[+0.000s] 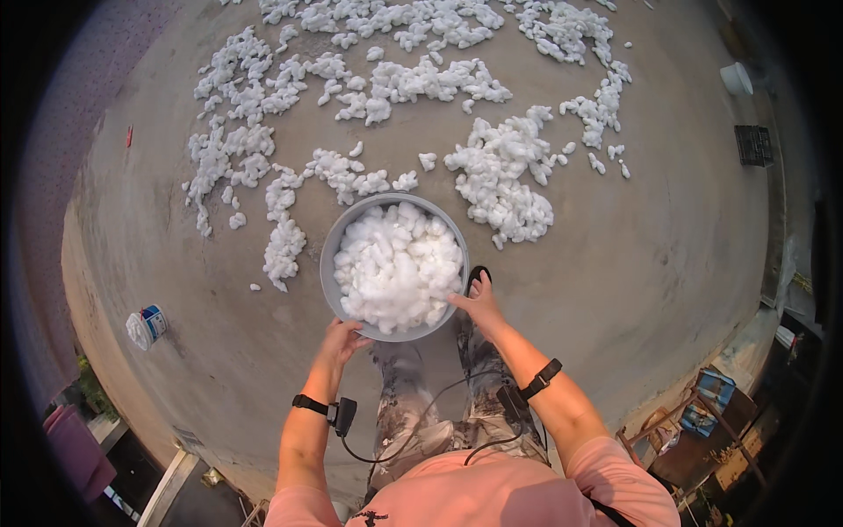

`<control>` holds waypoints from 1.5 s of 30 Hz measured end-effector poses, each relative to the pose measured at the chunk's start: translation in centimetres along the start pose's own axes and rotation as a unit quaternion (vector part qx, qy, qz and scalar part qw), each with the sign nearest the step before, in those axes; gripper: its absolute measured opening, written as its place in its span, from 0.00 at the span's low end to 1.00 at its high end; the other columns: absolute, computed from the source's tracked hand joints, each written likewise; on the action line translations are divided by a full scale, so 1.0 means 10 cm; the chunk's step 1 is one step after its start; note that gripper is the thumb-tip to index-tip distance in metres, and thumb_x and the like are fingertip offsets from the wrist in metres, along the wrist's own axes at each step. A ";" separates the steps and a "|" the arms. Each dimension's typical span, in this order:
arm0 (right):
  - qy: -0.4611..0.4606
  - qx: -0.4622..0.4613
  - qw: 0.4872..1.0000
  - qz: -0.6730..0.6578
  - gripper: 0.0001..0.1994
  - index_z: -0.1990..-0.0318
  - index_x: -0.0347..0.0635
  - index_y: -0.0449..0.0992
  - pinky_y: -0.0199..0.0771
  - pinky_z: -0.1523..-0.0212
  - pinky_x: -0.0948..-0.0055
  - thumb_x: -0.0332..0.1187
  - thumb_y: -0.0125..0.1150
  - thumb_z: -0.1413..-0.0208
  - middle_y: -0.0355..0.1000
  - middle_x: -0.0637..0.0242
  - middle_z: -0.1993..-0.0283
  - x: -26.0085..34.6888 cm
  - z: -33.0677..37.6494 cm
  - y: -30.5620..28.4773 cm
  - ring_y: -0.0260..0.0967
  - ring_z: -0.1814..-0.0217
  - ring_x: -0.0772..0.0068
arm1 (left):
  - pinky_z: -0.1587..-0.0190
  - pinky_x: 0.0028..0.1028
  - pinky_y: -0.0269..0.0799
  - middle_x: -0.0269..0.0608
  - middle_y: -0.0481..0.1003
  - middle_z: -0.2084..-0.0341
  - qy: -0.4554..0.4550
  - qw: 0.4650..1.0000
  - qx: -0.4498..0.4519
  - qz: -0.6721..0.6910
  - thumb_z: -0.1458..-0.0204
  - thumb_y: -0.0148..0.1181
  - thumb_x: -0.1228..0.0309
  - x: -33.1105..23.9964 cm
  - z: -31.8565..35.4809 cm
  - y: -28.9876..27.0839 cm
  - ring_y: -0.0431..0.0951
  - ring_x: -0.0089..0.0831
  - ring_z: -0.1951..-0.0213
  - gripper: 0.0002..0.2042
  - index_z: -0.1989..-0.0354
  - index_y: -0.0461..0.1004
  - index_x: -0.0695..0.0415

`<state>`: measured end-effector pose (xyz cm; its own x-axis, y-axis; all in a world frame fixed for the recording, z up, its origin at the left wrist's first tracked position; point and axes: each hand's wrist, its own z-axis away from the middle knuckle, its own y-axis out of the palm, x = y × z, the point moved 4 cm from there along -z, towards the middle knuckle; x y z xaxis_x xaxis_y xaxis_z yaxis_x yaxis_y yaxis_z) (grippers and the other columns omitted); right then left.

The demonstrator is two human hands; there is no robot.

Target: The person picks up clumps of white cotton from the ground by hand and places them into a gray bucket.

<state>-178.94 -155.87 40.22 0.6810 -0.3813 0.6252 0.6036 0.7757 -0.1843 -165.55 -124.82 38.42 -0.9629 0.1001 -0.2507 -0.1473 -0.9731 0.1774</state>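
Observation:
A round grey basin (330,290) is in front of my legs, heaped with white fluffy pieces (399,263). They look like cotton tufts or cocoons; I cannot tell which. My left hand (343,341) grips the basin's near left rim, its fingertips partly hidden under the edge. On the near right side, my right hand (479,303) holds the rim, with the thumb over the top. More of the same white pieces lie just beyond the basin, in a thick pile (505,176) to the right and a thinner strip (283,237) to the left.
Loose white pieces (421,81) spread in bands over the far concrete floor (650,263). A tipped tub (147,326) spills white stuff at left. Along the right edge are a white bucket (736,79) and a black crate (753,145). A cable (413,435) links my forearm straps.

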 end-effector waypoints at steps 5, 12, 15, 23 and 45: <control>0.102 0.061 0.992 -0.045 0.45 0.26 0.41 0.38 0.71 0.43 0.63 0.35 0.63 0.43 0.57 0.51 0.31 0.01 0.16 -1.02 0.68 0.40 0.61 | 0.51 0.56 0.76 0.53 0.69 0.49 0.023 0.988 -0.080 0.133 0.54 0.53 0.80 0.66 -0.24 -0.09 0.74 0.49 0.49 0.27 0.41 0.61 0.62; 0.046 -0.038 0.998 -0.020 0.33 0.29 0.33 0.49 0.76 0.50 0.71 0.29 0.53 0.40 0.70 0.53 0.43 0.53 0.30 -2.47 0.74 0.49 0.65 | 0.37 0.56 0.65 0.55 0.67 0.47 -0.024 0.903 -0.113 0.413 0.53 0.51 0.81 1.40 -0.50 -0.21 0.66 0.54 0.41 0.23 0.44 0.61 0.67; -0.007 -0.067 0.998 -0.009 0.30 0.31 0.33 0.53 0.76 0.51 0.71 0.29 0.52 0.39 0.71 0.54 0.44 0.88 0.34 -2.91 0.74 0.50 0.65 | 0.36 0.57 0.64 0.57 0.64 0.45 0.015 0.843 -0.103 0.528 0.52 0.49 0.83 1.62 -0.62 0.08 0.65 0.56 0.39 0.23 0.44 0.60 0.69; -0.100 -0.074 0.991 0.051 0.25 0.35 0.34 0.61 0.78 0.56 0.76 0.28 0.55 0.39 0.74 0.59 0.51 2.24 -0.04 -3.95 0.76 0.56 0.71 | 0.37 0.56 0.66 0.61 0.64 0.42 0.057 0.754 -0.117 0.644 0.47 0.46 0.83 2.23 -1.32 1.01 0.65 0.57 0.39 0.20 0.43 0.60 0.72; -0.373 0.266 0.575 0.678 0.52 0.28 0.42 0.49 0.56 0.29 0.56 0.33 0.77 0.62 0.46 0.46 0.26 3.02 -3.83 -2.79 0.47 0.25 0.44 | 0.35 0.44 0.62 0.55 0.53 0.30 0.211 0.967 -0.144 0.010 0.58 0.74 0.54 0.73 -2.13 3.88 0.58 0.55 0.33 0.54 0.26 0.42 0.55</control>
<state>-159.40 -208.28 35.21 -0.1104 0.9231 0.3683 -0.6203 0.2255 -0.7512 -173.42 -166.23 23.20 -0.7774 0.0464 -0.6273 -0.0018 -0.9974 -0.0716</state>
